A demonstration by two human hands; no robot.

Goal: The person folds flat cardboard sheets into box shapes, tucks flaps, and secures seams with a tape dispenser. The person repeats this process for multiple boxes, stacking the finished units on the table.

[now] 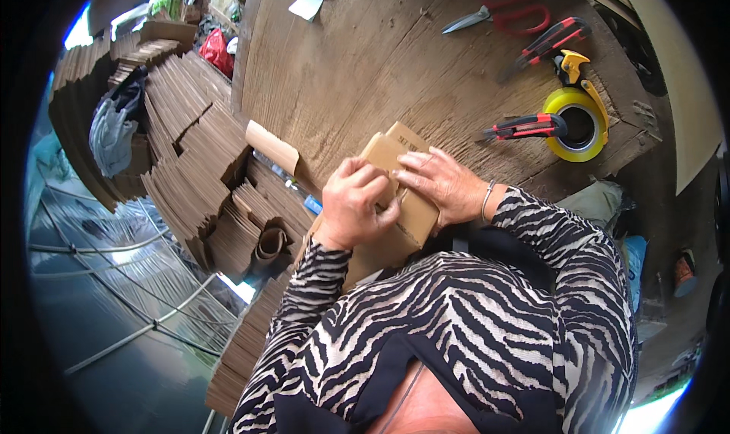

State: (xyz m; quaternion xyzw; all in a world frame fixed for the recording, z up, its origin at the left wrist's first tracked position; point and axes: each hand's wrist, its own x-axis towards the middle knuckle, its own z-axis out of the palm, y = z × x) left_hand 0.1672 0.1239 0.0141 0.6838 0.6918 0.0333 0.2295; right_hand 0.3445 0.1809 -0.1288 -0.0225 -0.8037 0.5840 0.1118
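Observation:
A brown cardboard box (pixel 409 217), flattish and partly folded, rests at the near edge of the wooden table in front of my body. My left hand (pixel 357 200) is closed, its fingers curled against the box's upper left side; the exact spot they pinch is hidden. From the right, my right hand (pixel 441 182) grips the box, fingers laid across its top face and close to the left hand's fingertips. Dark printing shows on the box's far end. A yellow tape roll in a dispenser (pixel 555 130) and a red-and-black utility knife (pixel 525 127) lie right of my hands.
Farther back on the wooden table (pixel 342 61) are red-handled scissors (pixel 517 12) and a second utility knife (pixel 553 40). Stacks of cardboard (pixel 190 122) fill the left side, with a grey cloth or glove (pixel 114 134) on them. A curled cardboard piece (pixel 272 147) sticks up at the table's left edge.

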